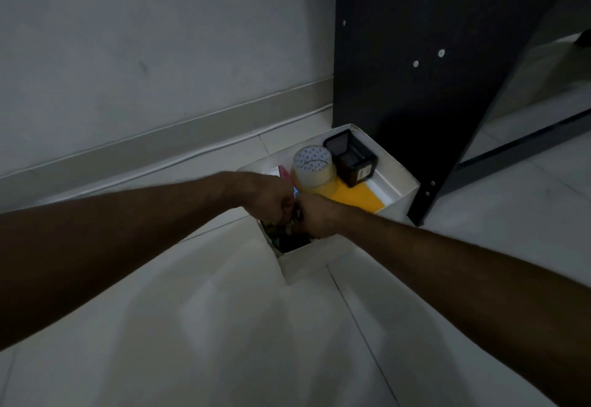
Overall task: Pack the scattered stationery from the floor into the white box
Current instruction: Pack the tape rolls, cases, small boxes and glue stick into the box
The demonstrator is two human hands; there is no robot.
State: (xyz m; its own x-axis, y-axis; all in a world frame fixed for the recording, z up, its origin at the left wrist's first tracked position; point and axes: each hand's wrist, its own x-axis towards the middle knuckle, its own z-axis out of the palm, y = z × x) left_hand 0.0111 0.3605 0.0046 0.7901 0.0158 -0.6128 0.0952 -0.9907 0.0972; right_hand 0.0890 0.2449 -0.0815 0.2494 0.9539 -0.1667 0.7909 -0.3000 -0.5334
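Stationery already fills much of the white box, which sits on the floor against a dark cabinet panel; left hand is curled in a fist over the near end of the box, knuckle to knuckle with the right hand, both seemingly closed on something dark between them that I cannot identify; further right stand a tape roll, a black mesh holder and an orange sheet; best to lower the load into the near gap, clear of the roll.
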